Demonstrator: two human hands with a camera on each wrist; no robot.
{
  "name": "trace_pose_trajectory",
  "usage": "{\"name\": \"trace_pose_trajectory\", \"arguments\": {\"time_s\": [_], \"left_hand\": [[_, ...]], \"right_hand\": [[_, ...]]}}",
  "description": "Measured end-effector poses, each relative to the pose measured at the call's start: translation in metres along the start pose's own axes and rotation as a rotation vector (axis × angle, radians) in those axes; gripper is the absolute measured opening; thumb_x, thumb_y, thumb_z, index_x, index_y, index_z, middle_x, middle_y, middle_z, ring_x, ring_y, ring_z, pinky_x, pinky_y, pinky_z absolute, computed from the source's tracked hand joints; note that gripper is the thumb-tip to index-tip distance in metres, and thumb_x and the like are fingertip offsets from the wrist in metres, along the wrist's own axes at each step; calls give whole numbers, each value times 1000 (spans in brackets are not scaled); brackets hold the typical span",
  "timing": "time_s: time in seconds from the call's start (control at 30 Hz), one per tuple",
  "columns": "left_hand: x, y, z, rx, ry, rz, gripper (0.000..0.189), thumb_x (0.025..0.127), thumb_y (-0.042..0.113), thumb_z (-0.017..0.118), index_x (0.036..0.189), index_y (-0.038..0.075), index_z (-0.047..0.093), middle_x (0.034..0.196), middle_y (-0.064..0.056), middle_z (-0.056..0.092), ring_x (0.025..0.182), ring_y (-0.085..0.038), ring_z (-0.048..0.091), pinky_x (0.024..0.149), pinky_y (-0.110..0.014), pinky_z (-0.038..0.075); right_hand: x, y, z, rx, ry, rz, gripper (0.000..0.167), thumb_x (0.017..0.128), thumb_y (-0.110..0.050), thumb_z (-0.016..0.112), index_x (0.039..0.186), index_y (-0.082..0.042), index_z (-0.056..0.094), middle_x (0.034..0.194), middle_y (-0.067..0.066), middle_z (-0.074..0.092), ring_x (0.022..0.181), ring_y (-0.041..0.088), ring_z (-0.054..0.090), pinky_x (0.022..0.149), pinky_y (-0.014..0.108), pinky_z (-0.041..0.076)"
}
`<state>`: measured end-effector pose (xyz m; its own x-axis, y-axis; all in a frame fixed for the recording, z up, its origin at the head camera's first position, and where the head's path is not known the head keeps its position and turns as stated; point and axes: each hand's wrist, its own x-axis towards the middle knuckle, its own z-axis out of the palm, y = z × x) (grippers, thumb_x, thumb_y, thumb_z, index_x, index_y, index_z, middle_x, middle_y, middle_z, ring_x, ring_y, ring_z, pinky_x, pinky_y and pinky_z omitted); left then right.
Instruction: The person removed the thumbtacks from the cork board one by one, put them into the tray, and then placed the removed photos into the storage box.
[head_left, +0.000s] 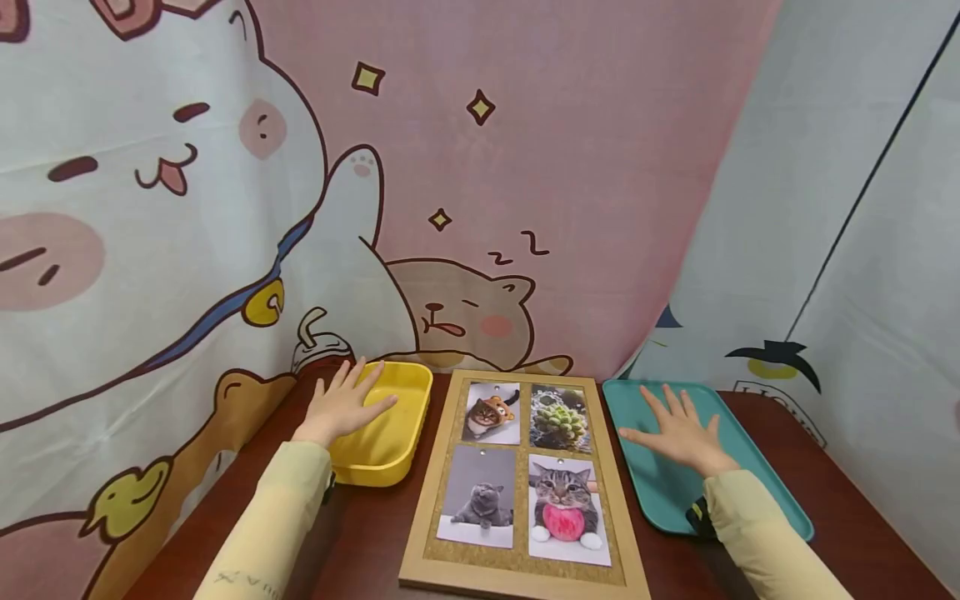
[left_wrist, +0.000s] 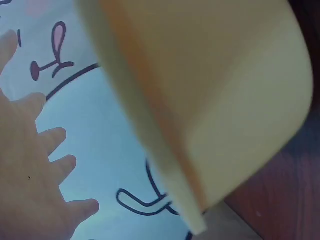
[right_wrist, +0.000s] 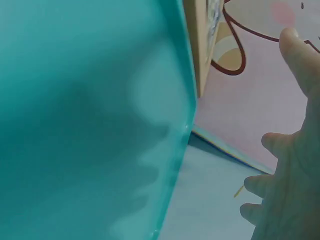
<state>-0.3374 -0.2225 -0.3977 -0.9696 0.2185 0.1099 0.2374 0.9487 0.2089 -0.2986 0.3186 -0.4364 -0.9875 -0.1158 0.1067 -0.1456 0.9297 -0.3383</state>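
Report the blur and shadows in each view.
Head view: fairly even light, with the corkboard reasonably clear; left wrist view: the yellow bin looks soft, probably too close to focus; right wrist view: a dark, finger-shaped shadow lies across the teal tray, apparently cast by the right hand.

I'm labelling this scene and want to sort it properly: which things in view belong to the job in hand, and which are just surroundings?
Probably part of the job:
yellow bin, nearest the left hand
teal tray, nearest the right hand
corkboard with four photos, between them

Probably just surroundings:
cartoon curtain behind
brown table underneath
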Motion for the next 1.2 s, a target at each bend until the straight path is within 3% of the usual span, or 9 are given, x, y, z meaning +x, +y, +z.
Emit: {"name": "trace_pose_trajectory", "arguments": {"time_s": [0.23,0.4,0.53,0.7,0.83,1.2], "left_hand": [[-6,25,-5,10,15,62,81,92,71,36,157,25,18,162,-10,7,146,-38,1,108,-68,-1],[-13,48,-4,24,36,129,78,93,70,36,156,25,22,162,-8,8,146,-38,4,109,-67,1],[-22,66,-1,23,29,174,74,95,67,36,156,27,22,162,-7,11,146,-36,6,110,-65,2],[-33,90,8,61,16,236,70,96,63,38,156,32,21,161,-4,13,147,-30,7,112,-62,6],[-42,110,16,64,-1,285,67,96,61,41,155,33,23,161,-2,15,147,-27,8,112,-61,8],[-59,151,29,31,-77,396,69,94,69,29,155,37,21,161,1,14,147,-26,11,112,-61,10]], "right_hand": [[-4,-18,1,115,16,-53,93,88,-61,58,157,-15,14,156,30,8,139,54,1,91,83,-1],[-6,-36,7,227,20,-137,81,92,-43,63,153,-6,26,153,33,15,137,56,7,97,78,12],[-9,-49,14,327,-19,-195,72,93,-35,64,148,2,35,150,35,22,135,56,17,100,73,22],[-11,-58,25,435,-96,-219,60,94,-30,64,142,1,46,145,30,37,132,52,32,99,65,33],[-9,-62,35,503,-144,-224,52,95,-26,64,138,0,51,141,27,45,129,50,37,98,64,36],[-2,-57,49,688,-248,-229,45,97,-19,60,135,4,53,138,26,48,125,45,46,99,57,39]]}}
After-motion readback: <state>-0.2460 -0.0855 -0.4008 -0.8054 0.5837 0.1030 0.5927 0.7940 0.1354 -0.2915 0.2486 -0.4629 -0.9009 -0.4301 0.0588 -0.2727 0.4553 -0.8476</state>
